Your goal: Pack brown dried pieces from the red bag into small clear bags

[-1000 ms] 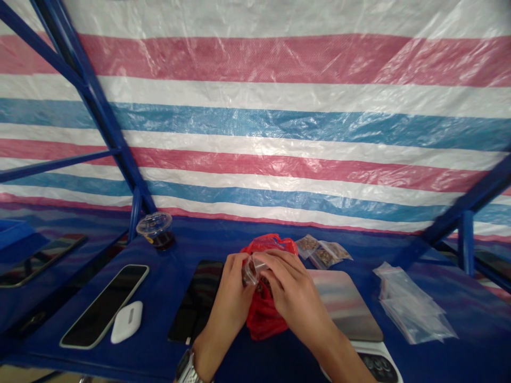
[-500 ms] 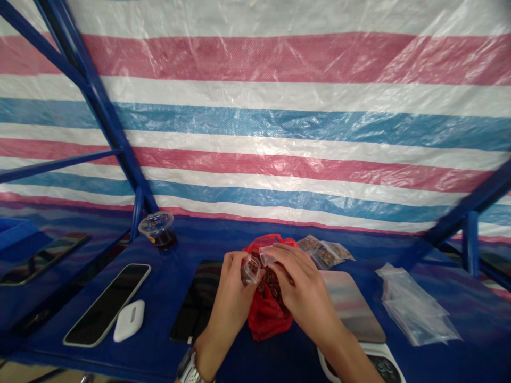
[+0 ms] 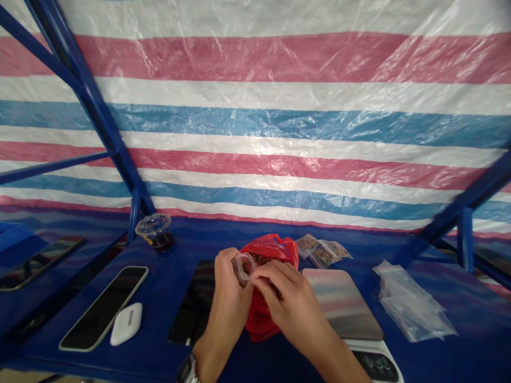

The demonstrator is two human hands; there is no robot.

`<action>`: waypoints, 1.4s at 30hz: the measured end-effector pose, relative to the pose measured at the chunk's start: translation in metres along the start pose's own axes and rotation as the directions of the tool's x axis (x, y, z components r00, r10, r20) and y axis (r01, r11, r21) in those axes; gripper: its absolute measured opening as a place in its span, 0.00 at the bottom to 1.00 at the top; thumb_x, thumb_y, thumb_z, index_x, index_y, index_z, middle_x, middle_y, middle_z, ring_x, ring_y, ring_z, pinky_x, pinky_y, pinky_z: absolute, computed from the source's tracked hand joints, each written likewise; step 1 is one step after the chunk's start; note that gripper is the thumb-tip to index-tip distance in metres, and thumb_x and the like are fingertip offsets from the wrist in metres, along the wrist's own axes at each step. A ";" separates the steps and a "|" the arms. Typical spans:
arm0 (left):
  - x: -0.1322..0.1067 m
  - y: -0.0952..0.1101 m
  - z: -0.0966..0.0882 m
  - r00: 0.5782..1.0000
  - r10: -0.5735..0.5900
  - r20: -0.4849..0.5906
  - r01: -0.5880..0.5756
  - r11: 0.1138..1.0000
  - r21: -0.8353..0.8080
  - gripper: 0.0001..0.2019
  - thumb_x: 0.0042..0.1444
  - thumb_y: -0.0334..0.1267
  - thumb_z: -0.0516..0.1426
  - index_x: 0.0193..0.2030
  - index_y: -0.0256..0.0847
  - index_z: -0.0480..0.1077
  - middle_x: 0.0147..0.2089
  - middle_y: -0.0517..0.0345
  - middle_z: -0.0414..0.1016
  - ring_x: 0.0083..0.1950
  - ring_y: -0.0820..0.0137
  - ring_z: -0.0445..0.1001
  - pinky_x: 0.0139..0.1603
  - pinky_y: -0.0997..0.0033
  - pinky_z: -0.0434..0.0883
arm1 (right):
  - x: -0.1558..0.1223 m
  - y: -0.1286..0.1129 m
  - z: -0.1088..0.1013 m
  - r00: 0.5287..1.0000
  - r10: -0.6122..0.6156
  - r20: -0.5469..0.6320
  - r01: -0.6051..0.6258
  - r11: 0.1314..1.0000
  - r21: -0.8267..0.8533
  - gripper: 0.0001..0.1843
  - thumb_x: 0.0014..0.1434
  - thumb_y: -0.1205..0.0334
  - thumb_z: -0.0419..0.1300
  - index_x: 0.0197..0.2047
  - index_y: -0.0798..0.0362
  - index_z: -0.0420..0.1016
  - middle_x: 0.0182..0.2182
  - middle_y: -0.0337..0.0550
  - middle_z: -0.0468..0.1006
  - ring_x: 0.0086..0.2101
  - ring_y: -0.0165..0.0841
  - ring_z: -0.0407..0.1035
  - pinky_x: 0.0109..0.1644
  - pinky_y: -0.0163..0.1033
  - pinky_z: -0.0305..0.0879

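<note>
Clear plastic catches the light where a small zip bag (image 3: 244, 266) is pinched between the thumb and fingers of the person's left hand (image 3: 228, 292), right at the mouth of a red plastic bag (image 3: 265, 319). Brown dried pieces (image 3: 261, 259) fill that bag. The right hand (image 3: 281, 298) curls over the bag's opening, fingers bunched beside the zip bag; whether they pinch anything, I can't tell. A wristwatch (image 3: 187, 371) shows on the left wrist.

Behind the red bag lie filled small packets (image 3: 322, 252). To its right sits a kitchen scale (image 3: 341, 303), and farther right a stack of empty zip bags (image 3: 411, 303). To its left are a dark tablet (image 3: 191, 303), a smartphone (image 3: 104, 308), a white earbud case (image 3: 126, 323) and, farther back, a lidded plastic cup (image 3: 154, 231). All rest on a blue table (image 3: 279, 364).
</note>
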State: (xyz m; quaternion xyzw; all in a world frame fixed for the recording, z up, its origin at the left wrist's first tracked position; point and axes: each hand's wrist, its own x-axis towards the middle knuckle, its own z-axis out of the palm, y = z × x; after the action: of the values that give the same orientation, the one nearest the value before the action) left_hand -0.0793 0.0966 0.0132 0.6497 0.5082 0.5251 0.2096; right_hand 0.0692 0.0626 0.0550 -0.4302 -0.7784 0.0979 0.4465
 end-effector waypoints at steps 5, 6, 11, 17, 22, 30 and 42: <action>-0.001 0.003 -0.001 0.986 0.137 0.096 -0.153 0.971 0.183 0.21 0.60 0.31 0.59 0.60 0.48 0.65 0.53 0.51 0.72 0.55 0.57 0.68 0.57 0.54 0.67 | 0.002 0.005 -0.017 0.985 0.063 -0.161 -0.062 0.998 0.013 0.09 0.68 0.70 0.56 0.42 0.48 0.75 0.38 0.40 0.81 0.39 0.34 0.76 0.45 0.37 0.71; -0.002 0.004 -0.001 0.980 0.153 0.126 -0.175 0.965 0.193 0.21 0.62 0.31 0.58 0.61 0.48 0.65 0.52 0.51 0.72 0.55 0.57 0.68 0.57 0.55 0.67 | 0.002 0.005 -0.021 0.982 0.069 -0.177 -0.068 0.998 0.011 0.08 0.68 0.69 0.56 0.42 0.48 0.76 0.37 0.40 0.81 0.39 0.34 0.77 0.45 0.37 0.71; -0.004 0.012 0.001 0.977 0.199 0.075 -0.212 0.933 0.291 0.26 0.62 0.35 0.60 0.66 0.49 0.63 0.56 0.49 0.72 0.56 0.55 0.68 0.57 0.52 0.67 | 0.003 -0.001 -0.027 0.981 0.108 -0.162 -0.105 0.994 0.025 0.09 0.68 0.68 0.56 0.42 0.48 0.77 0.38 0.41 0.82 0.39 0.34 0.77 0.44 0.36 0.71; 0.001 0.016 -0.004 1.000 -0.008 -0.004 0.008 0.986 0.169 0.17 0.60 0.37 0.57 0.56 0.45 0.67 0.47 0.53 0.78 0.47 0.60 0.76 0.48 0.61 0.71 | 0.003 0.007 -0.025 0.980 0.197 -0.005 -0.193 0.967 0.168 0.13 0.69 0.62 0.57 0.55 0.46 0.75 0.42 0.41 0.83 0.39 0.33 0.77 0.46 0.37 0.72; 0.007 0.022 -0.020 0.935 -0.354 -0.011 0.341 0.894 0.291 0.04 0.62 0.39 0.54 0.42 0.45 0.63 0.33 0.60 0.73 0.31 0.64 0.74 0.34 0.68 0.66 | -0.011 0.051 -0.008 0.935 0.353 0.003 -0.343 0.910 -0.232 0.16 0.64 0.65 0.61 0.55 0.52 0.76 0.49 0.51 0.82 0.49 0.46 0.74 0.56 0.52 0.68; -0.005 0.010 -0.014 0.849 -0.397 0.350 0.390 0.916 0.094 0.09 0.59 0.40 0.56 0.40 0.45 0.58 0.38 0.57 0.73 0.39 0.62 0.76 0.41 0.65 0.70 | -0.014 0.063 0.014 0.931 0.354 0.092 -0.313 0.901 -0.301 0.17 0.63 0.68 0.61 0.55 0.49 0.78 0.51 0.47 0.81 0.51 0.45 0.73 0.56 0.51 0.67; 0.009 0.003 -0.005 0.899 -0.405 0.168 0.438 0.850 -0.292 0.11 0.46 0.32 0.59 0.38 0.42 0.66 0.29 0.66 0.70 0.30 0.72 0.70 0.33 0.75 0.67 | -0.005 0.059 0.005 0.901 0.342 0.265 -0.186 0.859 -0.476 0.39 0.50 0.83 0.51 0.65 0.57 0.71 0.56 0.53 0.78 0.57 0.45 0.69 0.63 0.49 0.62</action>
State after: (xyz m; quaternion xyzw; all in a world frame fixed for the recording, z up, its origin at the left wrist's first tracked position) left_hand -0.0828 0.1023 0.0218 0.5047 0.5341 0.5090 0.4483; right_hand 0.1012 0.0956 0.0173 -0.6004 -0.7777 0.0536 0.1783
